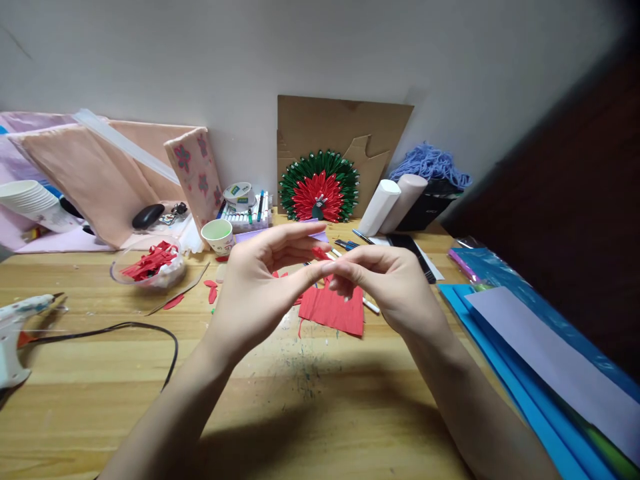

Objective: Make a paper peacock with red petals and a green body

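Note:
Over the middle of the table, my left hand (263, 280) and my right hand (387, 283) meet at the thumb tips. A small piece of red crepe paper (320, 253) pokes out between the fingertips, and both hands pinch it. Most of that piece is hidden by my fingers. The left hand's other fingers reach out above it, while those of the right curl underneath. Below and beyond the hands lies a sheet of red crepe paper (335, 311). Cut red petal shapes (211, 291) lie to the left of my left hand.
A glue gun (23, 333) with a black cord is at the left. Nearby stand a bowl of red scraps (150, 270) and a paper cup (217, 237). Behind leans cardboard (345, 123) bearing a green-and-red peacock (320, 190). Blue sheets (500, 360) lie right.

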A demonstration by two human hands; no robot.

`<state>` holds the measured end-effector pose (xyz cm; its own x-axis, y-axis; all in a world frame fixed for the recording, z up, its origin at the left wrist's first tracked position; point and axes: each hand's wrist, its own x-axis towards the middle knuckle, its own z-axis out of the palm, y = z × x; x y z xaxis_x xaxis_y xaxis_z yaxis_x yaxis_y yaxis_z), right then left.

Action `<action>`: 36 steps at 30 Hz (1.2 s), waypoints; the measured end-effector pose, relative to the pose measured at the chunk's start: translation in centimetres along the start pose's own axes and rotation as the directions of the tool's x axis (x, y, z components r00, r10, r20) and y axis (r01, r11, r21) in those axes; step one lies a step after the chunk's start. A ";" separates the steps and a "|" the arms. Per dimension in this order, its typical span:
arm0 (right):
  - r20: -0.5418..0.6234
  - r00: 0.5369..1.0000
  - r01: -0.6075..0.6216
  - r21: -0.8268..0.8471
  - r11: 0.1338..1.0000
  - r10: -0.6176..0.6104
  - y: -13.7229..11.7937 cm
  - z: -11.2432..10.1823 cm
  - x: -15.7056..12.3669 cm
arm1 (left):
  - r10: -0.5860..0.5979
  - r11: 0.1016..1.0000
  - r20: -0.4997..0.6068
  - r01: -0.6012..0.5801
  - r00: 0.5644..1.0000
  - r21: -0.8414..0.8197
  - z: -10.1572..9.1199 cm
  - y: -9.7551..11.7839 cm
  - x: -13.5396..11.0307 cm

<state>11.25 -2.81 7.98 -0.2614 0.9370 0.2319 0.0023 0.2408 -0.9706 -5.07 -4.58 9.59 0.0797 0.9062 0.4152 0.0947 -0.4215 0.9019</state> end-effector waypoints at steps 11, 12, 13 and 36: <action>-0.044 0.998 0.048 -0.037 0.998 -0.050 -0.2 0.8 -0.5 | -0.043 0.999 -0.037 0.042 0.998 -0.031 -0.4 0.0 0.5; -0.060 0.996 0.058 -0.052 0.997 -0.061 -0.3 0.9 -0.6 | -0.049 0.998 -0.038 0.048 0.998 -0.039 -0.5 0.0 0.5; -0.075 0.995 0.063 -0.056 0.996 -0.067 -0.3 1.0 -0.6 | -0.056 0.997 -0.041 0.054 0.998 -0.048 -0.5 -0.1 0.5; -0.141 0.985 0.095 -0.035 0.995 -0.099 0.2 0.9 -0.2 | -0.180 0.979 0.017 0.181 0.984 -0.099 -0.4 -0.6 0.5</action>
<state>10.47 -3.17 7.70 -0.1216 0.9347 0.3340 0.0115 0.3378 -0.9412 -5.45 -3.81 9.32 0.0783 0.9666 0.2440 0.0086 -0.2454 0.9694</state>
